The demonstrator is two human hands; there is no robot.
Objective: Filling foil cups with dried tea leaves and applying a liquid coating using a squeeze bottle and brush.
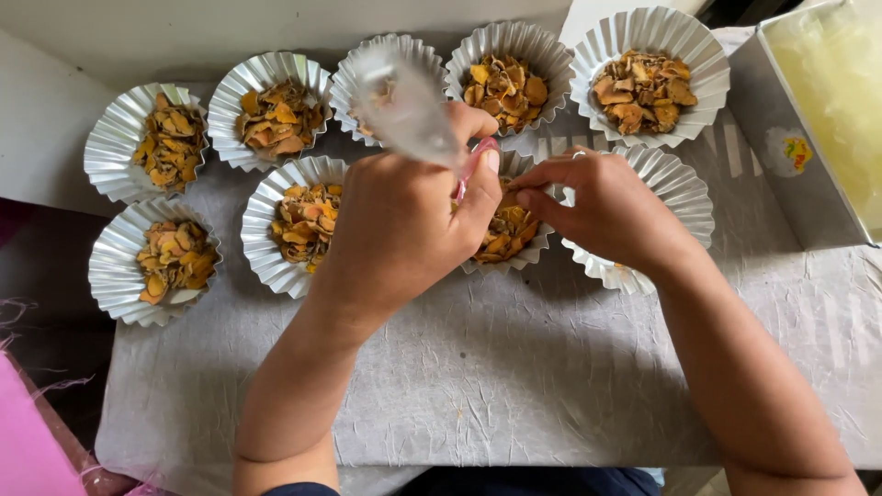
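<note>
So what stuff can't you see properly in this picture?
- Clear bag in the left hand: blurred in the head view, its contents unreadable.
- Cup under the hands: mostly covered by both hands.
- Cup under the right hand: the wrist hides its inside.
- Box: cut off by the right edge.

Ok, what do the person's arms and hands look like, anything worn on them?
Both forearms are bare, with no gloves on the left hand or the right hand. No watch or bracelet shows. A dark blue sleeve edge shows at the bottom of the left arm. Rings cannot be told.
</note>
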